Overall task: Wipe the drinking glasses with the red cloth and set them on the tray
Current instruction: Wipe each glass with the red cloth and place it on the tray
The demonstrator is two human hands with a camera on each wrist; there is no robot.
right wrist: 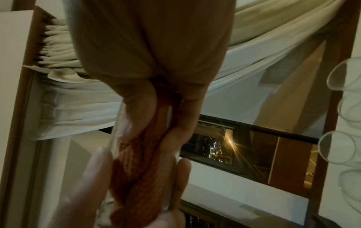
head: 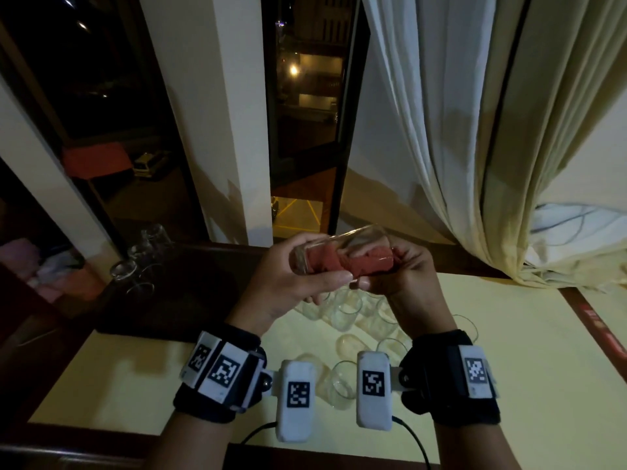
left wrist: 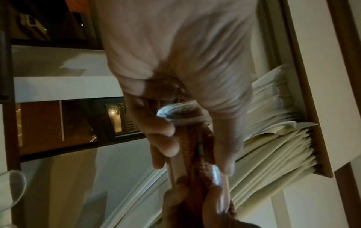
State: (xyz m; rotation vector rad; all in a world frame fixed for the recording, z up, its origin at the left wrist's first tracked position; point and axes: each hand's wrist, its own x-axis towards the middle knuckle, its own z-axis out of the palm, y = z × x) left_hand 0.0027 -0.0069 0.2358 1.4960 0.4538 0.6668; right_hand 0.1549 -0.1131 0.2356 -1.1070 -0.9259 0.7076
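Fingers of the left hand (head: 288, 276) curl round a drinking glass (head: 342, 254) held on its side in the air above the table (head: 509, 351), the thumb lying along its near side. Right-hand fingers (head: 403, 269) close on the red cloth (head: 339, 262) at the glass's mouth, at 3 o'clock of the left hand; most of the cloth is stuffed inside the glass and shows through its wall. How far the right fingers reach into the glass cannot be made out, since the cloth and the rim hide them. Both wrist views are blurred, and each shows only the cloth, the glass wall and the fingertips.

Below the hands, toward 6 o'clock, a cluster of clear glasses (head: 349, 313) sits on the yellow table, partly hidden by the wrists and the white wrist units, so their number is hard to tell. At 9 o'clock a dark tray (head: 190, 300) lies on the table with a few glasses (head: 135, 266) at its far left corner, dim and hard to separate from their reflections in the window. Pale curtains (head: 475, 130) hang at 1 o'clock, their lower folds reaching the table's far edge.
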